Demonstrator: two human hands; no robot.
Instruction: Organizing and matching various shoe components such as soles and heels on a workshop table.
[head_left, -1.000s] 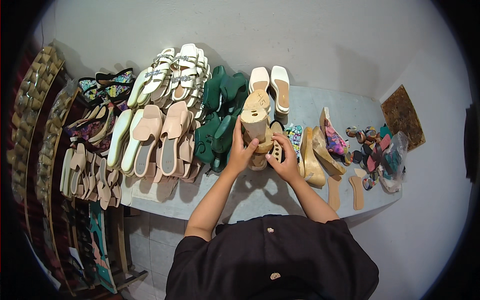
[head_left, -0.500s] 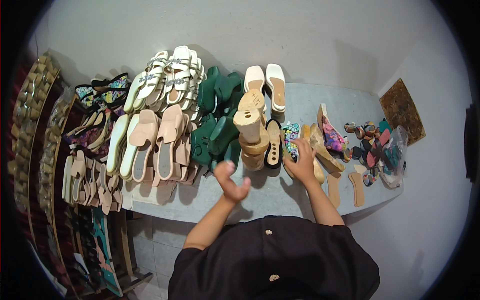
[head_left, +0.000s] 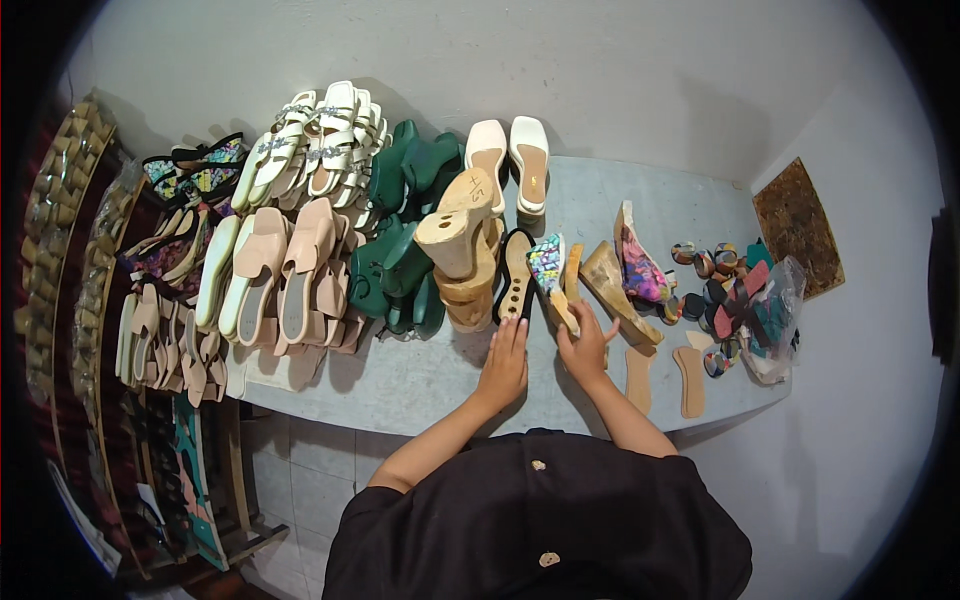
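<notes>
My left hand (head_left: 503, 370) lies flat with its fingers stretched out, their tips at the near end of a black-edged sole with a row of holes (head_left: 515, 275). Beside it, my right hand (head_left: 588, 352) has thumb and fingers about the near tip of a floral-patterned wedge shoe (head_left: 547, 262). A narrow yellowish wooden piece (head_left: 573, 268) stands against that hand's fingers. Just right is a bare tan wedge (head_left: 612, 285), with another floral wedge (head_left: 640, 262) behind it. Tall wooden wedge forms (head_left: 455, 245) are stacked left of the holed sole.
Pink slides (head_left: 262, 265), white strapped sandals (head_left: 335, 140) and green shoes (head_left: 400, 260) crowd the table's left. Two pale sandals (head_left: 528, 160) stand at the back. Tan insoles (head_left: 689, 380), a plastic bag (head_left: 785, 310) and coloured pieces lie right. A rack (head_left: 75, 230) stands far left.
My left hand has come down from above the table, its fingers now stretched onto the holed sole. My right hand has drawn back to the floral wedge's near tip. The whole view has shifted slightly.
</notes>
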